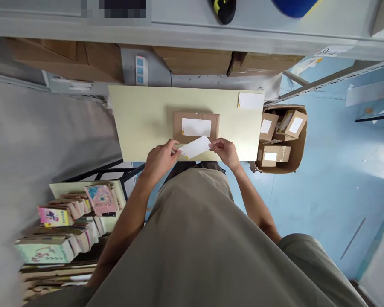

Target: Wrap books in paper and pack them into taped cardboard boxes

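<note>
A white label [196, 148] with a small yellow mark is stretched between my two hands, tilted up toward the right. My left hand [162, 158] pinches its left end. The right end is gripped by the fingertips of my right hand [225, 151]. Just beyond the label lies a brown cardboard box [176, 124] on the pale yellow table [141, 123]. Another white label [196, 127] is on the top of that box, with a yellow mark at its lower left corner. The held label overlaps the near edge of the box in view.
At the table's far right corner lies a white label stack or sheet [251, 100]. An open carton [299, 160] with several labelled boxes stands right of the table. Books [45, 249] fill a cart at lower left. A power strip [141, 70] lies beyond the table.
</note>
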Demonstrator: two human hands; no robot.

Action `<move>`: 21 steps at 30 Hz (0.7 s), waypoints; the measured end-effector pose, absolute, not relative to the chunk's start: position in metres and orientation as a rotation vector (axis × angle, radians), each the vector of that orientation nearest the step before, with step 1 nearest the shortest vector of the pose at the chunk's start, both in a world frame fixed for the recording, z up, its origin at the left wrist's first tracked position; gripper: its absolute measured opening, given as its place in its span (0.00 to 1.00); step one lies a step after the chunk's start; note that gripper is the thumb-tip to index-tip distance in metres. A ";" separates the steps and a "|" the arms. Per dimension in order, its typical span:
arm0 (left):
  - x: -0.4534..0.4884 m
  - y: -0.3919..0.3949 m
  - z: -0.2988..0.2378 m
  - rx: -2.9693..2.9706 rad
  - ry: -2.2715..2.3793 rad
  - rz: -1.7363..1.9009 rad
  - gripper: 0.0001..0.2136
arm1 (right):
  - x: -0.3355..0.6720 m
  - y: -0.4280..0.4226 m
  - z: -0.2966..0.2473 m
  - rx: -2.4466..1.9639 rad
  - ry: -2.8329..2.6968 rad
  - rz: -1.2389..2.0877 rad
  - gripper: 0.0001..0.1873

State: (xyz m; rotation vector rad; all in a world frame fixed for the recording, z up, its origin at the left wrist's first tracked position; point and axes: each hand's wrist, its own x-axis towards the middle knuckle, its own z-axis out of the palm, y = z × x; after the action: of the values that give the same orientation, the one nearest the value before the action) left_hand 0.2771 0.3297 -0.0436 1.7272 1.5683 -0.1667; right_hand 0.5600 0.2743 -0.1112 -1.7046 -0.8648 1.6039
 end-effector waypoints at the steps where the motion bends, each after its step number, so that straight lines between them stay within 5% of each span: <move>1: 0.276 0.333 -0.048 1.701 1.562 -0.139 0.10 | 0.559 0.270 -0.111 -1.711 -0.866 1.591 0.25; 11: 0.272 0.365 -0.088 1.235 1.519 0.226 0.18 | 0.541 0.257 -0.109 -1.783 -0.771 1.492 0.27; 21: 0.292 0.407 -0.122 1.190 1.584 0.400 0.10 | 0.527 0.279 -0.142 -1.893 -0.911 1.347 0.18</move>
State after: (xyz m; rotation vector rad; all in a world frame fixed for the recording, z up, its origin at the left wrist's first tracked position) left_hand 0.2917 0.4068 -0.1223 1.1904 1.5838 0.4005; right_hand 0.5273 0.2793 -0.1417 -1.8926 -0.9111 1.3471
